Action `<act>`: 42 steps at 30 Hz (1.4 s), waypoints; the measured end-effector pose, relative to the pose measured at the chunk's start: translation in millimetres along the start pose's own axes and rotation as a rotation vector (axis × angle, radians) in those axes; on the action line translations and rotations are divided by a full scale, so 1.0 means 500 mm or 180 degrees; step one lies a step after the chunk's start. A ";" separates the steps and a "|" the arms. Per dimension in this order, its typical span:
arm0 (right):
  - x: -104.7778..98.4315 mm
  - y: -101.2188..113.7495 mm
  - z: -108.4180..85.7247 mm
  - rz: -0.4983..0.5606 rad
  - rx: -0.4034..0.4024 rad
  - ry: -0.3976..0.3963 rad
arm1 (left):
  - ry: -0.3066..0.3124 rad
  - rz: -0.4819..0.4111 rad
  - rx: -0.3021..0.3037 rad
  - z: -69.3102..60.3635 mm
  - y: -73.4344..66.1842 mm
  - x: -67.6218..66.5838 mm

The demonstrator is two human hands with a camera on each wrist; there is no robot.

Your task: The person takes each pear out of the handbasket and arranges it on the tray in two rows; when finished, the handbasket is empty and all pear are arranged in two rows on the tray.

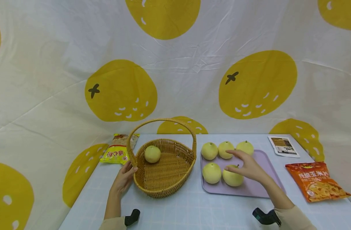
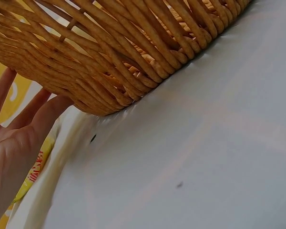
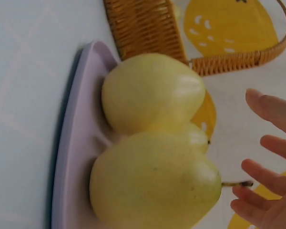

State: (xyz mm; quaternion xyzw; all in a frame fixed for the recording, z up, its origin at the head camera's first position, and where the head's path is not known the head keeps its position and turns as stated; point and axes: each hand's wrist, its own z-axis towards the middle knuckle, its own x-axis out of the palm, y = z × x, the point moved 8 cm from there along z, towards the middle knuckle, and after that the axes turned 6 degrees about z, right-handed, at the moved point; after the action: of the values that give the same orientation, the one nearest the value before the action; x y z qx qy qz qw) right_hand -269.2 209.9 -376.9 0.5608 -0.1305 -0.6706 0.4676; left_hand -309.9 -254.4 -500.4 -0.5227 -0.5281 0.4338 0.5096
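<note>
A wicker basket (image 1: 164, 174) with a tall arched handle stands on the table, with one pale yellow pear (image 1: 152, 154) inside. My left hand (image 1: 124, 179) holds the basket's left side near the foot of the handle; the left wrist view shows its fingers (image 2: 31, 107) against the weave, their tips partly hidden. On a lilac tray (image 1: 257, 188) sit several more pears (image 1: 211, 173). Over the tray's front pear (image 1: 232, 179) hovers my right hand (image 1: 250, 166), thumb and fingers spread, holding nothing. The right wrist view shows a gap between this hand (image 3: 271, 176) and the stemmed pear (image 3: 155, 183).
A yellow snack bag (image 1: 116, 153) lies behind the left hand, beside the basket. Right of the tray are a white-edged packet (image 1: 284, 147) and an orange snack bag (image 1: 316, 182). A fruit-printed cloth (image 1: 189, 86) hangs behind the table.
</note>
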 end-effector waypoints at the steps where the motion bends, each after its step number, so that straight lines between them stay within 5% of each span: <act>1: 0.004 0.012 0.005 0.0025 -0.0039 -0.0014 | -0.0001 -0.0013 -0.0001 0.000 0.000 0.000; 7: 0.039 0.079 0.033 0.0451 -0.0379 0.0024 | -0.0006 -0.0015 -0.0004 0.003 -0.001 0.001; 12: 0.092 0.124 0.063 0.0962 -0.0579 0.0359 | -0.0041 -0.0001 -0.0022 0.003 0.002 -0.001; 19: 0.168 0.168 0.110 0.1120 -0.0746 0.0738 | -0.0019 -0.0002 -0.0025 0.002 0.004 -0.001; 29: 0.256 0.190 0.195 0.1365 -0.0538 0.1073 | 0.0019 0.0057 0.0131 0.001 -0.004 0.000; 42: 0.331 0.203 0.267 0.1262 -0.0346 0.1147 | -0.0017 0.0006 -0.0002 0.002 0.002 -0.001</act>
State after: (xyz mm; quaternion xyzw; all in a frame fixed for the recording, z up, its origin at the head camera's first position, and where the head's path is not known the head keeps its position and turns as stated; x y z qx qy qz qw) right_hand -326.2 -18.5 -365.5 0.6086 -0.1162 -0.4615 0.6349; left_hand -310.9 -254.8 -501.6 -0.5222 -0.5291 0.4355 0.5076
